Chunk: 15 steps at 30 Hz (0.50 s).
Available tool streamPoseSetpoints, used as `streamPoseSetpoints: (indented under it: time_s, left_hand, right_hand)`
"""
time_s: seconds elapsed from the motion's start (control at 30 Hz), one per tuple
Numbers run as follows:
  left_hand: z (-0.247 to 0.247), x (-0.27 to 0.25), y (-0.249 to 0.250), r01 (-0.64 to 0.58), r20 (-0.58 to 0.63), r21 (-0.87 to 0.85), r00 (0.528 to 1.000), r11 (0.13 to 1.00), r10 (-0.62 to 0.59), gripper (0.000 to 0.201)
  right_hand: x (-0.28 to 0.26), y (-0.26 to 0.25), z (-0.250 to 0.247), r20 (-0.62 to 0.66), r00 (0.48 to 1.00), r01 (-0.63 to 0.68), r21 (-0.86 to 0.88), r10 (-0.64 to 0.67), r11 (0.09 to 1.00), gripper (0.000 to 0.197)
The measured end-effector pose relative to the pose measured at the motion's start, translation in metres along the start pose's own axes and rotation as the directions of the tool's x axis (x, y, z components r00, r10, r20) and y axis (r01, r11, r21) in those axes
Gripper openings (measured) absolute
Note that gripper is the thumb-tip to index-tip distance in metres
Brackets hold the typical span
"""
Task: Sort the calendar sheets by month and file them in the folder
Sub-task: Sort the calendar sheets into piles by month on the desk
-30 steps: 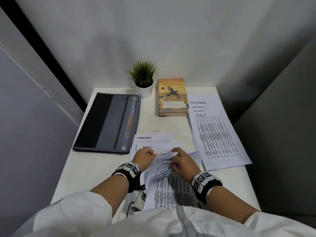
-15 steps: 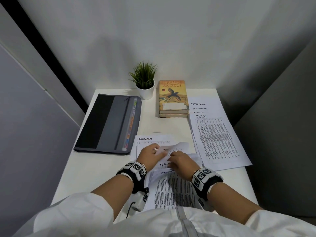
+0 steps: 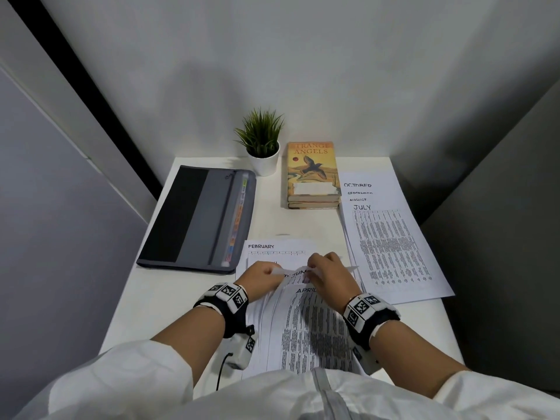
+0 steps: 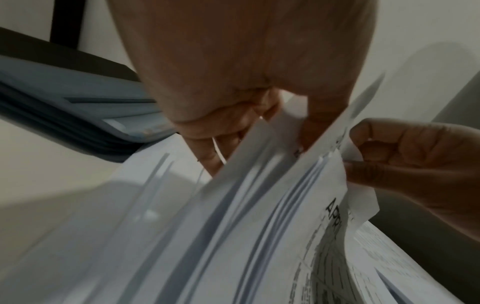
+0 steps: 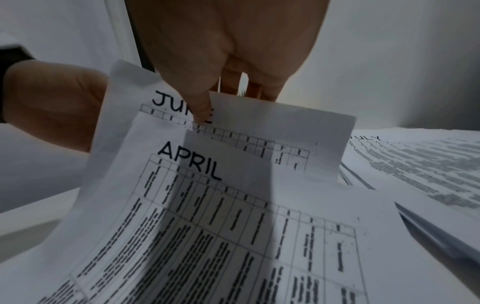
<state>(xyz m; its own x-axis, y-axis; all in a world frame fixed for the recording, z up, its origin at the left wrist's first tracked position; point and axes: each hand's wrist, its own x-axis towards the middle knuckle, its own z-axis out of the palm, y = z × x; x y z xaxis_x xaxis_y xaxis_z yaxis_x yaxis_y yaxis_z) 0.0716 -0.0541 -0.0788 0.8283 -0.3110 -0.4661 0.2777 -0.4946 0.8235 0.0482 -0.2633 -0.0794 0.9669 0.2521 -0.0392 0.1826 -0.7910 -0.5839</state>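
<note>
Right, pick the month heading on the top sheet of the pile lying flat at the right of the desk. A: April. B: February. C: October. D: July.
D: in the head view the front sheet of the right-hand pile is headed JULY, with AUGUST, SEPTEMBER and OCTOBER headings peeking out behind it.

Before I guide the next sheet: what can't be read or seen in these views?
- Head view: heading under the white FEBRUARY sheet, covered by the left hand.
- Head view: SEPTEMBER and AUGUST headings in the fanned right pile, half overlapped.
- Grey zip folder: tab labels too small.
- Left wrist view: sheet edges blurred.
</note>
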Motion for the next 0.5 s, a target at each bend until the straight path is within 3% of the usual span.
streamPoseSetpoints:
  time_s: [0.07,0.13,0.23,0.27,0.37,0.5]
  left_hand:
    - [-0.003,0.002,-0.006,0.086,-0.059,-0.09,0.994,0.992,-0.092,0.029]
    - [-0.006,0.006,-0.012,0.156,-0.218,-0.208,0.955,0.966,-0.202,0.05]
    - [-0.005,0.009,-0.023,0.175,-0.367,-0.159,0.903,0.972,-0.223,0.039]
    - [-0.004,0.01,-0.026,0.186,-0.363,-0.151,0.903,0.971,-0.229,0.032]
    - [-0.002,0.011,-0.035,0.198,-0.288,-0.152,0.928,0.968,-0.235,0.039]
    - [0.0,0.016,-0.035,0.193,-0.269,0.067,0.948,0.979,-0.169,0.03]
  right_hand:
    - [-0.002,0.001,0.002,-0.026,0.999,-0.048,0.024,0.048,0.999,0.015]
    - [-0.005,0.003,0.003,-0.023,1.0,-0.01,-0.018,0.01,1.0,0.019]
    - [-0.007,0.004,0.001,0.036,0.997,0.072,-0.076,-0.07,0.994,0.005]
    - [-0.009,0.005,0.001,0.05,0.995,0.085,-0.07,-0.081,0.994,0.002]
    - [-0.015,0.006,0.001,0.079,0.994,0.084,-0.058,-0.079,0.995,0.003]
    - [-0.018,0.004,0.003,0.127,0.987,0.114,-0.076,-0.103,0.991,0.006]
